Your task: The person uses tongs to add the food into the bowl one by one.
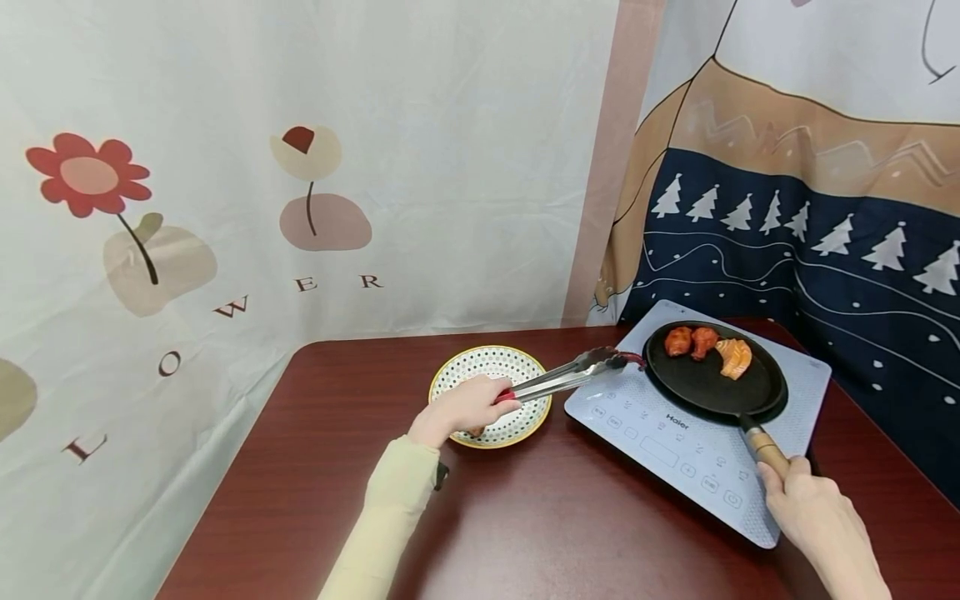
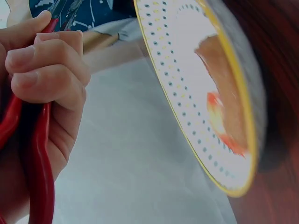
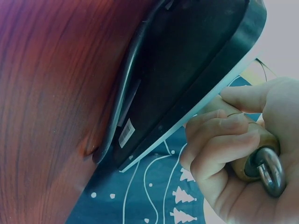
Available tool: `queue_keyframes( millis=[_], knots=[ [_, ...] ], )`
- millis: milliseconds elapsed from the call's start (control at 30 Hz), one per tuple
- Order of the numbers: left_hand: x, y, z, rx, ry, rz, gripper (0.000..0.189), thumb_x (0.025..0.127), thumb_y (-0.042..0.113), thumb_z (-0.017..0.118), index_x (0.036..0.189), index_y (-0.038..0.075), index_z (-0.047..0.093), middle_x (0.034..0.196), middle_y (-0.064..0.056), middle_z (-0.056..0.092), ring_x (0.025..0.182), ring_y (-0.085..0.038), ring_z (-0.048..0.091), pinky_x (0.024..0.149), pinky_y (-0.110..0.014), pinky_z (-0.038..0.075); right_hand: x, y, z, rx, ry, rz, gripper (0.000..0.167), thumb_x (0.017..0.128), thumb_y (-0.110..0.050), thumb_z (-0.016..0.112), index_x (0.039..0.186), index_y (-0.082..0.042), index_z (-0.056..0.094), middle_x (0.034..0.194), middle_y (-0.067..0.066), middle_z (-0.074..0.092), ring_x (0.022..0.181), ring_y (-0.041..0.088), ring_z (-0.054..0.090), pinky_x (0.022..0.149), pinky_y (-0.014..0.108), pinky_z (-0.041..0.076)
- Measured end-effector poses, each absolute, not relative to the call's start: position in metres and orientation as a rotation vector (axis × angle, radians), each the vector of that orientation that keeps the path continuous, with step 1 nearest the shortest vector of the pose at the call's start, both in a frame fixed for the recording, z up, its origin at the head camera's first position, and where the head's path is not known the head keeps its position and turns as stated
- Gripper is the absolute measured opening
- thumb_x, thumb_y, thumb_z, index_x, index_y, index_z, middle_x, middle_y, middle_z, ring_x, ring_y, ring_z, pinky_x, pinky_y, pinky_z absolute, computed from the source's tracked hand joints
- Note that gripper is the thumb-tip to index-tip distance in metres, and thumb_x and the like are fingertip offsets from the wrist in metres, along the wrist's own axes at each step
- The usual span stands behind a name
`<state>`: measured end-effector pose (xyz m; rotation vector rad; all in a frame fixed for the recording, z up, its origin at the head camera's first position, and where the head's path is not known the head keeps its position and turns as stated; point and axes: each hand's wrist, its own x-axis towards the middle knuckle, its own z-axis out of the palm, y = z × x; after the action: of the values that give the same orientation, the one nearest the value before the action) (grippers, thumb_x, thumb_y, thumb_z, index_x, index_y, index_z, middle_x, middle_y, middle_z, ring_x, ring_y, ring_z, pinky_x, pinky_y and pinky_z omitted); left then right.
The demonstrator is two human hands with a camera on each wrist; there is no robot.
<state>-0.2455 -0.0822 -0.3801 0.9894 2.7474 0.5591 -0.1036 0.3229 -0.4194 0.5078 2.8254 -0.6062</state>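
Observation:
My left hand (image 1: pixel 472 407) grips metal tongs (image 1: pixel 558 379) by their red handles (image 2: pixel 43 163), above a dotted, yellow-rimmed plate (image 1: pixel 495 360). A dark red curved piece (image 1: pixel 636 360) shows at the tongs' far end, beside the pan; I cannot tell what it is. The left wrist view shows a brown piece of food (image 2: pixel 226 86) and a red-and-yellow piece (image 2: pixel 216 116) on the plate. With curled fingers my right hand (image 1: pixel 821 512) holds the wooden handle (image 1: pixel 767 448) of a black frying pan (image 1: pixel 697 387). Two reddish-brown pieces (image 1: pixel 678 341) and an orange striped slice (image 1: pixel 733 358) lie in the pan.
Beneath the pan is a light grey induction cooktop (image 1: pixel 645 429) with touch controls, at the right of the dark red wooden table (image 1: pixel 337 492). A black cord (image 3: pixel 124 88) runs by its underside. Printed curtains (image 1: pixel 465 167) hang behind the table.

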Motion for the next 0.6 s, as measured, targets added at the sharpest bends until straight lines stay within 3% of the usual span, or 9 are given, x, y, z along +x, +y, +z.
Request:
queue_keyframes(
  millis=[233,600],
  knots=[
    [-0.251,-0.051,-0.378,1.131,2.805,0.436,0.023,0.095,0.03,0.055,0.084,0.011,0.052,0.064,0.005,0.042,0.061,-0.011,0.046,0.057,-0.023,0.037,-0.104,0.322,-0.42,0.513,2.821,-0.604,0.056,0.1,-0.041,0.033,0.1,0.014,0.039,0.07,0.016,0.047,0.062,0.026,0.047,0.053,0.036,0.037],
    [-0.247,-0.015,-0.371,1.181,2.844,0.256,0.023,0.096,0.032,0.053,0.089,0.01,0.052,0.065,0.003,0.045,0.065,-0.014,0.052,0.061,-0.024,0.039,-0.104,0.322,-0.42,0.504,2.834,-0.605,0.055,0.1,-0.04,0.033,0.1,0.014,0.04,0.07,0.016,0.048,0.061,0.026,0.047,0.052,0.036,0.037]
  ],
)
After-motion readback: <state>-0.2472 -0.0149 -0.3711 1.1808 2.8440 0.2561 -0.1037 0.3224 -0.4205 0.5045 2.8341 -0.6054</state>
